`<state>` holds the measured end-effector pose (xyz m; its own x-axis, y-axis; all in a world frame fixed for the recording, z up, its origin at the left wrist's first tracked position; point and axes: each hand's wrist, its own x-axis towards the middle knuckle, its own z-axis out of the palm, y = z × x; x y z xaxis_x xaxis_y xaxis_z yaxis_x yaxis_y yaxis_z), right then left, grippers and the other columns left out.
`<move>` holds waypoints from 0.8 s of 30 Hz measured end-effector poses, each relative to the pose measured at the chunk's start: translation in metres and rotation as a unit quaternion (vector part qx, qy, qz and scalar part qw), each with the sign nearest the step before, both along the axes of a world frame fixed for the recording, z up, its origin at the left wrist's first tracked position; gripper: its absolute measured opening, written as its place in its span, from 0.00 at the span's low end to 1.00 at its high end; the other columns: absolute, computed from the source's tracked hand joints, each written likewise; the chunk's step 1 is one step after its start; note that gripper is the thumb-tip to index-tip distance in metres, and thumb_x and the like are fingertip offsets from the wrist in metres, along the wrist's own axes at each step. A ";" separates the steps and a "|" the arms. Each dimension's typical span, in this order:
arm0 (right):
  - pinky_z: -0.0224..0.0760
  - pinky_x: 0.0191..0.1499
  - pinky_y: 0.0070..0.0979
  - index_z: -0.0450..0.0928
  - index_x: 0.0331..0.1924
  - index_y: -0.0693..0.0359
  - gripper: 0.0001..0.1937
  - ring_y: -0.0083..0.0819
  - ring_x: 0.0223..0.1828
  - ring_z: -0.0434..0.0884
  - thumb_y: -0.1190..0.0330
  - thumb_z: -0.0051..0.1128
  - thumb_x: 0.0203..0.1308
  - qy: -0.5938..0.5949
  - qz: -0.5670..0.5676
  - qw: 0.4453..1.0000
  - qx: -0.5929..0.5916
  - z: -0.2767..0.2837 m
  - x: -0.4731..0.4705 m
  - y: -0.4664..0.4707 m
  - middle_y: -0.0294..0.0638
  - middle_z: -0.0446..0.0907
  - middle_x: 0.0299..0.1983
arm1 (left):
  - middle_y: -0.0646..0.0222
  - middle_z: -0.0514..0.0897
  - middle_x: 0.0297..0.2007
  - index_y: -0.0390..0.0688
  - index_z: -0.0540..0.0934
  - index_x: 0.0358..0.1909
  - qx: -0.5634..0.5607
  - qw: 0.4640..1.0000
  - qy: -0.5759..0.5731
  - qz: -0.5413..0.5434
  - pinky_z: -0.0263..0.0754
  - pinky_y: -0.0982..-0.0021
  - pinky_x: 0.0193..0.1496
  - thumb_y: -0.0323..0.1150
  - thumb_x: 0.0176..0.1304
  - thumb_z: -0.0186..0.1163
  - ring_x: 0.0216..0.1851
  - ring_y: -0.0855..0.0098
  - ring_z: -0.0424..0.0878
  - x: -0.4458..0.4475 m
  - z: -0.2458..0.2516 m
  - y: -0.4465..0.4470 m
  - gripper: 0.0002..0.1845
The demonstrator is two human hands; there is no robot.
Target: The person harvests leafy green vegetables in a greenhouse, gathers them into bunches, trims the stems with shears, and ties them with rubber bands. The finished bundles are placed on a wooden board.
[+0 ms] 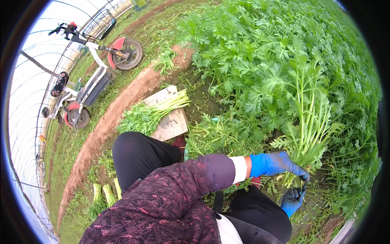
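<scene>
My left hand (280, 164), in a blue rubber glove, is closed around the lower stems of a bunch of leafy greens (307, 122) that look like crown daisy. The bunch stands upright above the hand, with its leaves fanning out at the top. Just below, my right hand (293, 199), gloved in blue too, has bent fingers close to the left fingertips and the stem ends. Whether it pinches anything is too small to make out. Cut greens (158, 109) lie across a wooden board (172, 125) beyond my left knee, pale stems pointing right.
Dense growing greens (274, 45) fill the right and far side. Loose leaves (225, 134) lie between my legs. Banded bundles (106, 195) rest at lower left. A soil ridge (122, 94) curves past an electric scooter (97, 79). The plastic greenhouse wall (27, 100) stands at left.
</scene>
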<state>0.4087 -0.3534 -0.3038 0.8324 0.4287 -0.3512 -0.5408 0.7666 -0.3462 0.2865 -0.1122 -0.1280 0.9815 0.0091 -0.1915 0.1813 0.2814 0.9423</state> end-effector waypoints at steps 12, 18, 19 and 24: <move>0.76 0.35 0.39 0.67 0.64 0.64 0.31 0.45 0.30 0.83 0.58 0.62 0.58 -0.678 0.356 0.493 -0.414 0.017 -0.042 0.115 0.55 0.82 0.31 | 0.70 0.84 0.39 0.40 0.83 0.45 0.040 0.973 0.054 0.221 0.70 0.73 0.49 0.46 0.68 0.58 0.44 0.77 0.76 -0.001 -0.060 0.132 0.19; 0.77 0.35 0.35 0.84 0.45 0.57 0.17 0.47 0.31 0.83 0.54 0.61 0.60 -0.344 0.241 0.728 -0.542 -0.015 0.003 0.133 0.50 0.84 0.34 | 0.72 0.75 0.28 0.40 0.81 0.40 0.143 0.921 0.105 0.348 0.70 0.73 0.45 0.41 0.69 0.58 0.36 0.73 0.74 0.022 -0.056 0.204 0.14; 0.77 0.35 0.35 0.84 0.46 0.57 0.18 0.48 0.32 0.83 0.53 0.61 0.60 -0.438 0.228 0.702 -0.514 -0.020 0.007 0.137 0.51 0.84 0.34 | 0.72 0.74 0.28 0.39 0.80 0.40 0.155 0.925 0.089 0.336 0.69 0.73 0.46 0.41 0.69 0.57 0.35 0.73 0.73 0.021 -0.058 0.209 0.14; 0.76 0.40 0.42 0.85 0.42 0.55 0.18 0.51 0.37 0.83 0.51 0.57 0.61 -0.577 0.407 0.475 -0.525 -0.036 0.033 0.182 0.55 0.82 0.34 | 0.70 0.75 0.29 0.35 0.79 0.41 0.026 0.938 0.052 0.343 0.69 0.73 0.45 0.36 0.71 0.54 0.34 0.74 0.72 0.026 -0.073 0.226 0.13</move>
